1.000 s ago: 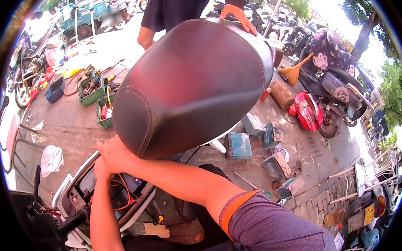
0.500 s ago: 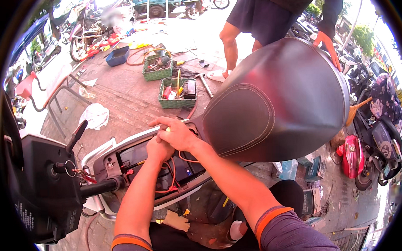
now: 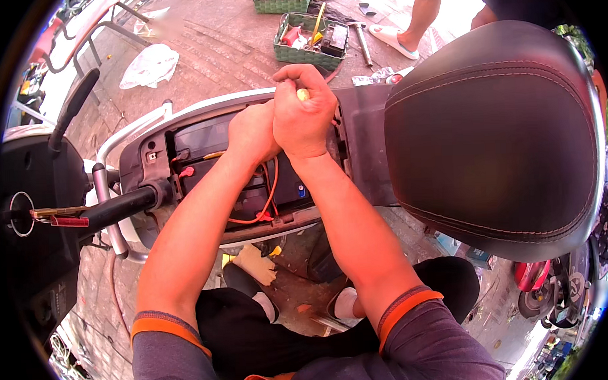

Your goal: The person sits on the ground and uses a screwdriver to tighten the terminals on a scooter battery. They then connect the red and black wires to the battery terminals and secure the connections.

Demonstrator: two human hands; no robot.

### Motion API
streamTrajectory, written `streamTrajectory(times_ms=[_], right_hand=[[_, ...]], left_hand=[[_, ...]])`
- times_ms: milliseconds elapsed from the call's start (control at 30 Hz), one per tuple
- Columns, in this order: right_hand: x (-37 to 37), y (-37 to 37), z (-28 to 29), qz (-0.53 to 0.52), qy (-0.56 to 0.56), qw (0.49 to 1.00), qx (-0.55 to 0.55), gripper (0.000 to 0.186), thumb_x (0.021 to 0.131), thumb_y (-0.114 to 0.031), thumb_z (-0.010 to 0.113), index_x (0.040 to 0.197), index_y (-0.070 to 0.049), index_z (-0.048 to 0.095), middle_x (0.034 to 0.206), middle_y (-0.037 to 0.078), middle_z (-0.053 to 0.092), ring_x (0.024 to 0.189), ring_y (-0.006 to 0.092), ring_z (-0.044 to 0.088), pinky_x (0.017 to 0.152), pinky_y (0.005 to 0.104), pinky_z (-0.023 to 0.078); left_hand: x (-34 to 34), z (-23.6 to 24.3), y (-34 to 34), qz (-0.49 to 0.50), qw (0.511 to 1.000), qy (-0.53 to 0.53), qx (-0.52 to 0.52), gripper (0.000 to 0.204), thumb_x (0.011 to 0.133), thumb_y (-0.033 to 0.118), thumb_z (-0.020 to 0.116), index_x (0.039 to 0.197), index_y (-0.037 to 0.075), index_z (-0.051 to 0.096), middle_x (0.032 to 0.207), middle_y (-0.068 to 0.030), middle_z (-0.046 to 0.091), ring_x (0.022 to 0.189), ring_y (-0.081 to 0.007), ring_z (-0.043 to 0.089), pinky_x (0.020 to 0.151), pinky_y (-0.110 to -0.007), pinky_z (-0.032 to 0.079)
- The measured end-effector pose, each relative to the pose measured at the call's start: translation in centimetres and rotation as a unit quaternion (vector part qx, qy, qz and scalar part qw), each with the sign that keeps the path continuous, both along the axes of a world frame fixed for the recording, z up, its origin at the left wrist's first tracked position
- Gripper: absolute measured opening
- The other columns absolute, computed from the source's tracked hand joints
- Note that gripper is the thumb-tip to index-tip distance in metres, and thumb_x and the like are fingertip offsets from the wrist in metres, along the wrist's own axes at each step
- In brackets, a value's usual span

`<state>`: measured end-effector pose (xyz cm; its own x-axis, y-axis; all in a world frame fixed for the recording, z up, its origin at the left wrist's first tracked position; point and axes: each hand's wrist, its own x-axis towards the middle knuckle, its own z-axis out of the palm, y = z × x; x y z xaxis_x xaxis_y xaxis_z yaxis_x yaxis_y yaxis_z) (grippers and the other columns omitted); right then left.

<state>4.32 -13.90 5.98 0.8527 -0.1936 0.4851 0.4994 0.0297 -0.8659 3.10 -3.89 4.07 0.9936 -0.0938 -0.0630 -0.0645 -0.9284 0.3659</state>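
Observation:
Both my hands meet over the open battery compartment [image 3: 137, 170] of a scooter. My right hand [image 3: 307, 126] is wrapped round a yellow-ended handle [image 3: 304, 95], probably a screwdriver's; the lower part of this tool is hidden. Pressed against its left side, my left hand [image 3: 252, 133] is closed too, and what it grips does not show. Dark batteries [image 3: 207, 138] sit beneath, with a red wire [image 3: 274, 191] looping across them below my hands. To the right, the black stitched seat [image 3: 489, 136] is tipped away from the compartment.
Green baskets of tools [image 3: 302, 55] stand on the paving beyond the scooter, beside a hammer [image 3: 363, 44]. Another person's leg [image 3: 425, 15] is at the far right. A white cloth [image 3: 149, 66] lies far left; the handlebar console [image 3: 38, 166] with hanging keys [image 3: 60, 217] is nearer.
My view has turned down and right, so my hands and the compartment appear larger and farther right. My hands are still clasped together over the batteries.

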Motion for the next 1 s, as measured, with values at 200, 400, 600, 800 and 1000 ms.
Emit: streamTrajectory(times_ms=[200, 400, 600, 800, 1000], right_hand=[[0.2, -1.5, -0.5, 0.090, 0.084, 0.992, 0.023, 0.029, 0.088, 0.000, 0.069, 0.117, -0.004, 0.068, 0.082, 0.005, 0.069, 0.079, 0.0142, 0.069, 0.077, 0.0318, 0.055], [1.6, -4.8, 1.5, 0.421, 0.078, 0.887, -0.171, 0.041, 0.092, -0.009, 0.053, 0.126, 0.002, 0.072, 0.073, -0.004, 0.059, 0.062, 0.0050, 0.048, 0.059, 0.0238, 0.038], [2.1, -5.3, -0.3, 0.396, 0.112, 0.912, 0.004, 0.020, 0.096, -0.008, 0.051, 0.093, 0.004, 0.067, 0.063, 0.001, 0.052, 0.055, 0.0071, 0.042, 0.055, 0.0261, 0.037], [2.1, -4.0, -1.7, 0.350, 0.104, 0.930, 0.029, 0.011, 0.092, -0.004, 0.058, 0.089, -0.002, 0.068, 0.067, 0.001, 0.060, 0.056, 0.0107, 0.055, 0.052, 0.0293, 0.042], [0.8, -0.3, -2.5, 0.080, -0.074, 0.994, 0.023, 0.017, 0.087, 0.000, 0.054, 0.081, 0.000, 0.070, 0.067, 0.001, 0.062, 0.063, 0.0088, 0.056, 0.059, 0.0285, 0.046]], left_hand=[[0.3, -0.8, 0.1, 0.006, 1.000, 0.019, 0.005, 0.032, 0.094, 0.034, 0.067, 0.120, 0.016, 0.073, 0.106, -0.0149, 0.080, 0.102, -0.0388, 0.077, 0.084, -0.052, 0.061], [0.4, -3.0, 0.8, -0.033, 0.996, -0.055, -0.058, 0.027, 0.098, 0.034, 0.064, 0.119, 0.020, 0.074, 0.109, -0.0130, 0.080, 0.104, -0.0348, 0.077, 0.083, -0.049, 0.062], [0.6, -0.9, -0.4, 0.004, 0.999, 0.026, 0.020, 0.027, 0.094, 0.034, 0.072, 0.112, 0.015, 0.076, 0.108, -0.0128, 0.080, 0.105, -0.0344, 0.077, 0.087, -0.050, 0.062], [0.4, -0.9, 0.0, 0.014, 0.998, 0.057, 0.014, 0.026, 0.091, 0.032, 0.071, 0.111, 0.017, 0.078, 0.104, -0.0147, 0.080, 0.102, -0.0352, 0.077, 0.088, -0.049, 0.062], [0.6, -0.7, -0.2, -0.009, 0.998, 0.051, 0.043, 0.026, 0.088, 0.029, 0.072, 0.110, 0.016, 0.079, 0.110, -0.0138, 0.080, 0.107, -0.0340, 0.077, 0.088, -0.048, 0.062]])
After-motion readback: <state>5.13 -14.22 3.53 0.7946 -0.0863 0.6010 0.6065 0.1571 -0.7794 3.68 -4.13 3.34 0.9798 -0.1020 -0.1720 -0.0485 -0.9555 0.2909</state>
